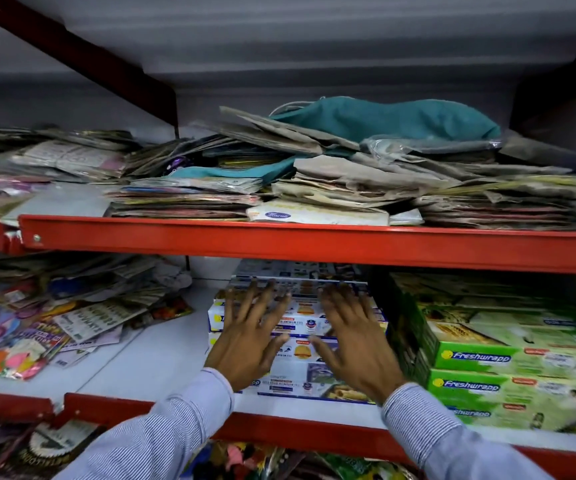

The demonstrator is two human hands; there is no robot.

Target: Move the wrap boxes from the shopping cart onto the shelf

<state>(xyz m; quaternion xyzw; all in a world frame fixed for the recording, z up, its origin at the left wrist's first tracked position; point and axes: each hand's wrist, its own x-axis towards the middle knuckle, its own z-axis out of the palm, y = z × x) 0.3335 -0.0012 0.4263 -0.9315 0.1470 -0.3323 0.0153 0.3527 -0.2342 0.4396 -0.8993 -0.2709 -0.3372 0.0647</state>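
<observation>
A stack of white and blue wrap boxes [302, 327] sits on the middle shelf [162, 358], between loose packets and a green stack. My left hand [248, 337] lies flat on the left part of the stack's front, fingers spread. My right hand [352, 337] presses flat on the right part the same way. Neither hand grips a box. The shopping cart is out of view.
Green Freshwrapp boxes [508, 362] are stacked tight against the right side of the white boxes. Colourful packets [47, 320] lie heaped on the left. The red rail [314, 245] of the upper shelf hangs just above, with paper bags and a teal cloth [383, 119] on top.
</observation>
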